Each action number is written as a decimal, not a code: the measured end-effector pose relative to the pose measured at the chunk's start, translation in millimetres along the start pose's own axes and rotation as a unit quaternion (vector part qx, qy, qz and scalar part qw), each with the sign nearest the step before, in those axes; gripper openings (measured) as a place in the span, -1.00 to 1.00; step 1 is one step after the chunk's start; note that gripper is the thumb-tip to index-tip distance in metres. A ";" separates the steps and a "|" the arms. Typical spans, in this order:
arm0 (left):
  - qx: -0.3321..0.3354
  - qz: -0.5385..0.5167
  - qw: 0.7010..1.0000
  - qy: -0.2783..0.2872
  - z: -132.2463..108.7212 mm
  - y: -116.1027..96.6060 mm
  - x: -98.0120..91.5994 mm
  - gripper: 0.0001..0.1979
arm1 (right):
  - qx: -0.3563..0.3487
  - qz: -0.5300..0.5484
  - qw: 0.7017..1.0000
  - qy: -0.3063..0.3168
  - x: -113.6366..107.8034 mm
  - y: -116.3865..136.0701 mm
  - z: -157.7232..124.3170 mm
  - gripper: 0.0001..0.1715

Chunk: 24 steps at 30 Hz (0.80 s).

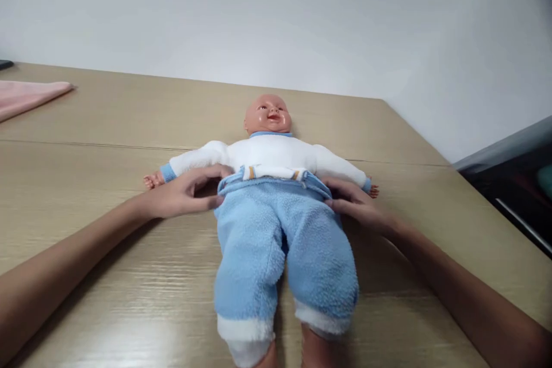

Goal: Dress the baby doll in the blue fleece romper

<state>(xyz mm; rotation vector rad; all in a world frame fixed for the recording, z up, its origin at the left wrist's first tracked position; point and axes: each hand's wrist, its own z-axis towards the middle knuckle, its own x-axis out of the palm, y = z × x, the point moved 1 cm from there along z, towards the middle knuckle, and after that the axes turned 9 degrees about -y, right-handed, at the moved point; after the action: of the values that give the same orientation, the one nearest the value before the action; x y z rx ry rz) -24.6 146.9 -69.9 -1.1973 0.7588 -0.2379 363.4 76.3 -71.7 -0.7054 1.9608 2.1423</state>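
A baby doll lies on its back on a wooden table, head away from me. It wears a white top and fluffy light-blue trousers with white cuffs. My left hand pinches the trousers' waistband at the doll's right hip. At the other hip, my right hand grips the waistband with curled fingers. Both of the doll's arms stretch out sideways past my hands.
A folded pink cloth lies at the table's far left edge, with a small dark object behind it. A dark piece of furniture stands beyond the table's right edge. A pale wall rises behind the table.
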 end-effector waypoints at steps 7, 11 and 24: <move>0.009 0.052 0.997 0.057 -11.2 -1.8 -9.7 -0.37 | -0.025 -0.011 1.000 0.013 -1.7 3.5 -0.2 -0.62; -0.051 -0.092 0.994 0.036 -12.9 -4.7 2.7 -0.64 | 0.067 0.156 0.981 -0.089 21.4 8.0 -4.0 -0.57; -0.038 -0.078 0.995 0.057 -14.0 5.2 5.8 -0.34 | -0.054 -0.008 0.992 0.110 -15.7 -0.1 -4.5 -0.35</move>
<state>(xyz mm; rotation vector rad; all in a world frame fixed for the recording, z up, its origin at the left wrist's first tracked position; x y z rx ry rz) -30.5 135.2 -79.2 -1.3260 0.7799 -0.4135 378.3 75.1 -65.1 -1.0124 1.9428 2.2607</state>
